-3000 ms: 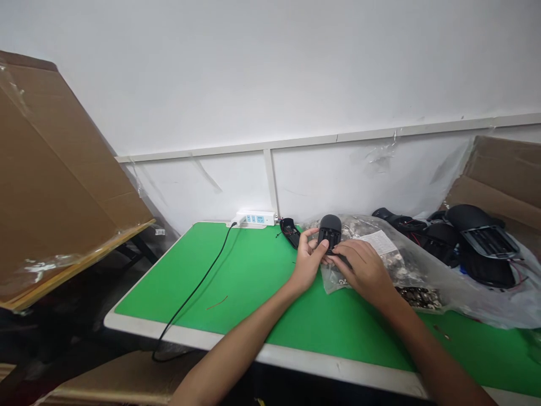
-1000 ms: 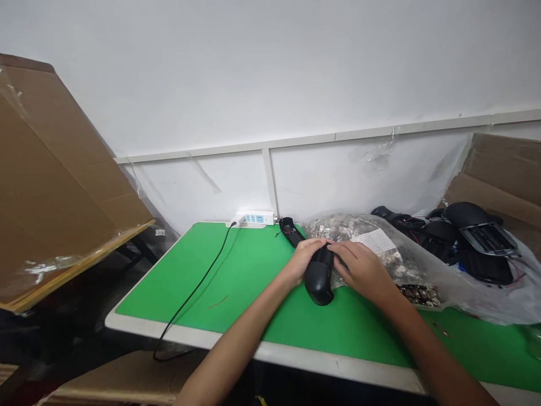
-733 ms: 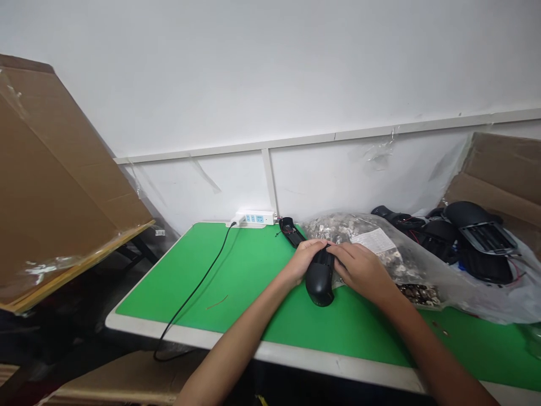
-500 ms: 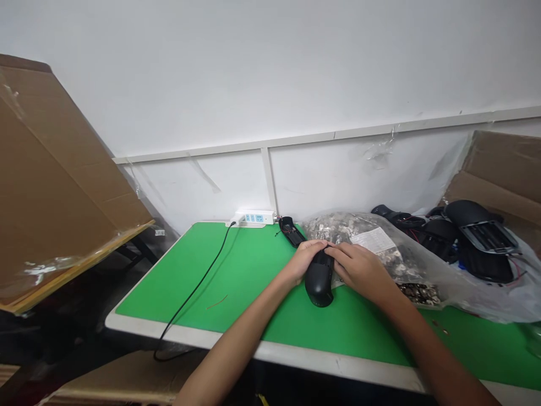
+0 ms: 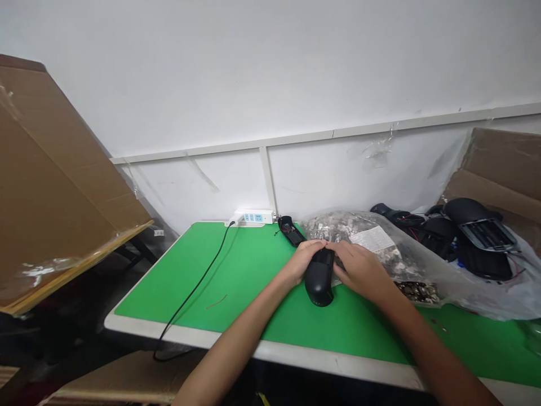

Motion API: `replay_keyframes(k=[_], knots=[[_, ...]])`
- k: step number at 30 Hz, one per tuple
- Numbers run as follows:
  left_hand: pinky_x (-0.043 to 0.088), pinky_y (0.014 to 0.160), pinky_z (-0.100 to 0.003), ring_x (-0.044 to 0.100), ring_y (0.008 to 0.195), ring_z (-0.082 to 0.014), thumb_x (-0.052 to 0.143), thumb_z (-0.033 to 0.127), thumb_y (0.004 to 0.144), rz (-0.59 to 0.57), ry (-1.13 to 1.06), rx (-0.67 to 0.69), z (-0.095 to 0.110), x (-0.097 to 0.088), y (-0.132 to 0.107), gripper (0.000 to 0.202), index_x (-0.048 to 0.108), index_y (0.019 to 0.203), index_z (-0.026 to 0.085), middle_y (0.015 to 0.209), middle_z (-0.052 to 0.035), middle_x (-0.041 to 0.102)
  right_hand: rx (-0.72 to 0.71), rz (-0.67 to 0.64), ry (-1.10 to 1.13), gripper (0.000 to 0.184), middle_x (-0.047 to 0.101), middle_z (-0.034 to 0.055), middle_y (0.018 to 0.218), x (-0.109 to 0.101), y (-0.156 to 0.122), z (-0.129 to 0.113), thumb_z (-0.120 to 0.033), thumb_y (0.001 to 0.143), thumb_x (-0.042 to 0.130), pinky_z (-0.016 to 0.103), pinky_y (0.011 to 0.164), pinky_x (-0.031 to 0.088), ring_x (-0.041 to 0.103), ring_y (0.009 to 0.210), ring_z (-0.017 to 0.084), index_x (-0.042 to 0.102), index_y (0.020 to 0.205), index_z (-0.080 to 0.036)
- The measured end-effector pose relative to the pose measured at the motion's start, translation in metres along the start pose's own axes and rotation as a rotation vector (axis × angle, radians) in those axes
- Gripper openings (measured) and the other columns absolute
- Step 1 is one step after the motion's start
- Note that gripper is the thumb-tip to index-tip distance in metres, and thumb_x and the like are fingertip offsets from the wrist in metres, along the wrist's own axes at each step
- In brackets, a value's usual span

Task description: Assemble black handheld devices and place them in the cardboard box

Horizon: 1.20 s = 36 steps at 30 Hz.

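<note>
A black plastic housing (image 5: 318,282) with a rounded near end and an open, slotted compartment lies on the green table in front of me. My left hand (image 5: 307,258) is closed around its left side. My right hand (image 5: 353,264) bends over the far end from the right, its fingertips meeting those of my left hand at the compartment's top. Whether a small part sits between the fingertips is hidden. Just beyond my left hand rests another open black housing (image 5: 291,231) with thin red and black wires.
A clear plastic bag (image 5: 338,223) of small metal pieces lies behind my right hand. More black housings (image 5: 477,231) are heaped at right before a cardboard box (image 5: 502,163). A white power strip (image 5: 257,216) with a black cable (image 5: 198,282) stands by the wall. Tilted cardboard (image 5: 63,186) rises at left.
My right hand's fingers have shifted slightly at the housing's far end, drawing back and uncovering more of the compartment. My left hand and the housing stay in place.
</note>
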<state>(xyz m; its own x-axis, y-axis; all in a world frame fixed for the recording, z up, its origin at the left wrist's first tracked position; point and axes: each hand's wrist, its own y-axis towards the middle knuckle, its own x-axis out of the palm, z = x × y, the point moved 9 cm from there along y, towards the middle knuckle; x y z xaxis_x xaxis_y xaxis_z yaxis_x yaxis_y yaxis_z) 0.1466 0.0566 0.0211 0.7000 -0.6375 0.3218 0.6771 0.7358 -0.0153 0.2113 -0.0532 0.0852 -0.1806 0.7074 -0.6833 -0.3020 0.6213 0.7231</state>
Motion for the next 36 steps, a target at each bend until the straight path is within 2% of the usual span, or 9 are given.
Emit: replay_keyframes(k=[7,17,21,26,36], knots=[[0.045,0.081,-0.028,0.059,0.079,-0.0167,0.092,0.049,0.060,0.016,-0.035,-0.009,0.000,0.001,-0.001,0.043,0.077,0.080,0.014,0.079,-0.0021,0.071,0.037,-0.015,0.022,0.021,0.071,0.0089,0.095,0.001,0.000,0.002,-0.016,0.100,0.050,0.037,0.073,0.051,0.069,0.083,0.025,0.059,0.119,-0.015],[0.042,0.077,-0.029,0.057,0.077,-0.0176,0.084,0.050,0.068,-0.009,0.079,-0.035,-0.007,0.001,0.000,0.037,0.074,0.077,0.015,0.075,-0.0017,0.068,0.136,-0.130,0.131,0.023,0.075,0.0078,0.098,0.012,-0.006,0.015,-0.017,0.094,0.056,0.035,0.072,0.050,0.071,0.084,0.025,0.062,0.116,-0.018],[0.041,0.076,-0.029,0.056,0.076,-0.0173,0.081,0.049,0.068,-0.038,0.127,-0.037,-0.007,0.004,-0.001,0.035,0.073,0.075,0.015,0.074,-0.0014,0.067,0.178,-0.199,0.188,0.017,0.076,0.0068,0.098,0.015,-0.007,0.019,-0.019,0.094,0.057,0.032,0.071,0.048,0.071,0.083,0.024,0.062,0.110,-0.020],[0.039,0.073,-0.029,0.054,0.073,-0.0166,0.078,0.046,0.069,-0.047,0.151,-0.021,-0.004,0.006,-0.001,0.031,0.072,0.073,0.016,0.072,-0.0008,0.066,0.193,-0.221,0.187,0.009,0.074,0.0046,0.090,0.016,-0.007,0.021,-0.019,0.094,0.057,0.030,0.067,0.044,0.069,0.077,0.022,0.062,0.102,-0.021],[0.039,0.074,-0.029,0.054,0.073,-0.0170,0.077,0.044,0.070,-0.058,0.152,-0.016,-0.006,0.007,-0.001,0.027,0.073,0.073,0.017,0.073,-0.0010,0.067,0.210,-0.222,0.189,0.008,0.072,0.0030,0.082,0.017,-0.009,0.022,-0.021,0.094,0.059,0.028,0.062,0.040,0.066,0.070,0.020,0.063,0.101,-0.021]])
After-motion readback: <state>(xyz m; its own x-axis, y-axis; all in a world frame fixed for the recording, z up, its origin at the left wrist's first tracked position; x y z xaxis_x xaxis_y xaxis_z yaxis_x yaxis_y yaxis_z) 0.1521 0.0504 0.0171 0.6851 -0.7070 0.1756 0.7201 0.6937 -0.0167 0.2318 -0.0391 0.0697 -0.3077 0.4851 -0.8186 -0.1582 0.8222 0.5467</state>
